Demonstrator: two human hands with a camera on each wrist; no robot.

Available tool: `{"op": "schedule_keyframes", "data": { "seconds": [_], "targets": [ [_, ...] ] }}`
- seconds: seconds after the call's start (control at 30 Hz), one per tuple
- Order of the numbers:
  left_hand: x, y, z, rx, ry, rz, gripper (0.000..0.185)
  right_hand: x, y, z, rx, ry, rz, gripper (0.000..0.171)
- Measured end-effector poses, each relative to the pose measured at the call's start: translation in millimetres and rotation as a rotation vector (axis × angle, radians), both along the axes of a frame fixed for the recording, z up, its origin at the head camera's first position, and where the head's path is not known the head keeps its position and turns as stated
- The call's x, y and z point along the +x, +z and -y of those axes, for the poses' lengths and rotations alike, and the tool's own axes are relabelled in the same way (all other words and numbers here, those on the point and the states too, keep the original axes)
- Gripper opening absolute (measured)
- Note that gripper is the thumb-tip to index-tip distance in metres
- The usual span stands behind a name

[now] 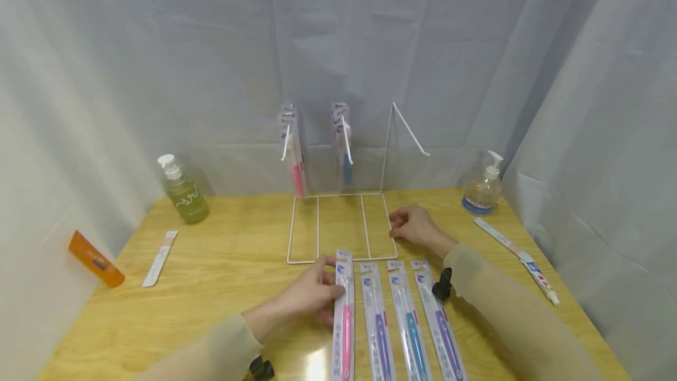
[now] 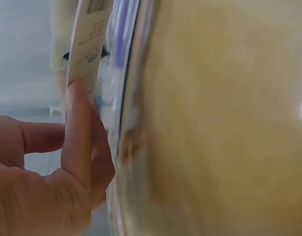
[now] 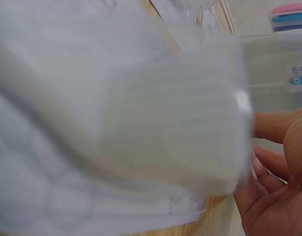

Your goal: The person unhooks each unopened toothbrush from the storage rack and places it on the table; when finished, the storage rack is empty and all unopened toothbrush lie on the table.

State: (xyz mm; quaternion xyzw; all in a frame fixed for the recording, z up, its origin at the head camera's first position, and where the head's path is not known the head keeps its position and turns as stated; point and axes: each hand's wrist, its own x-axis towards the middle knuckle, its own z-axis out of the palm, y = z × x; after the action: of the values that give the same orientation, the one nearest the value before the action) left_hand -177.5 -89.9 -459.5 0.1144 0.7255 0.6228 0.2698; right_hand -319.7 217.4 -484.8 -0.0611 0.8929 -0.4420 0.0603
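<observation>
Four packaged toothbrushes lie side by side at the table's front. My left hand [image 1: 332, 287] pinches the top of the leftmost one, the pink toothbrush pack [image 1: 345, 316]; in the left wrist view a finger [image 2: 79, 132] presses against its card edge [image 2: 87, 46]. To the right lie a purple pack [image 1: 378, 322], a blue pack [image 1: 409, 322] and another purple pack [image 1: 441, 325]. My right hand [image 1: 404, 227] rests on the table with loosely curled fingers, holding nothing, beside the right front corner of the white wire rack [image 1: 341, 225]. On the rack hang a pink pack [image 1: 293, 154] and a blue pack [image 1: 344, 146]. Its right hook [image 1: 409, 129] is bare.
A green pump bottle [image 1: 184, 191] stands at the back left and a clear pump bottle [image 1: 482, 189] at the back right. An orange tube [image 1: 95, 258] and a slim white box [image 1: 160, 257] lie at the left. A long toothpaste box [image 1: 520, 258] lies at the right. Grey curtains enclose the table.
</observation>
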Motion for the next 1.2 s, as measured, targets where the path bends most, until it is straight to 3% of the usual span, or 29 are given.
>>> {"op": "schedule_keyframes", "data": {
  "seconds": [0.17,0.43,0.63,0.87,1.03,1.2],
  "targets": [
    [7.6,-11.9,-6,-0.005,-0.011,0.069,0.07,-0.3,0.7,-2,-0.022,0.005,0.0,0.044],
    [9.5,-15.8,-15,-0.003,0.025,0.06,0.07,-1.8,-2.8,-4,-0.075,-0.002,0.035,0.044],
    [6.1,-9.8,-10,-0.084,0.019,0.046,0.079,-1.6,-3.1,-4,-0.084,-0.004,0.038,0.044],
    [0.0,11.6,12,-0.224,0.043,0.035,0.084,-1.8,-3.3,0,-0.088,-0.004,0.049,0.044],
    [-18.7,28.1,10,-0.138,0.062,-0.058,0.067,-0.7,-2.8,-1,-0.09,-0.005,0.044,0.044],
    [-56.9,53.0,-14,-0.012,0.251,-0.256,0.047,-1.4,-2.4,-1,-0.085,-0.005,0.043,0.043]
  ]
}}
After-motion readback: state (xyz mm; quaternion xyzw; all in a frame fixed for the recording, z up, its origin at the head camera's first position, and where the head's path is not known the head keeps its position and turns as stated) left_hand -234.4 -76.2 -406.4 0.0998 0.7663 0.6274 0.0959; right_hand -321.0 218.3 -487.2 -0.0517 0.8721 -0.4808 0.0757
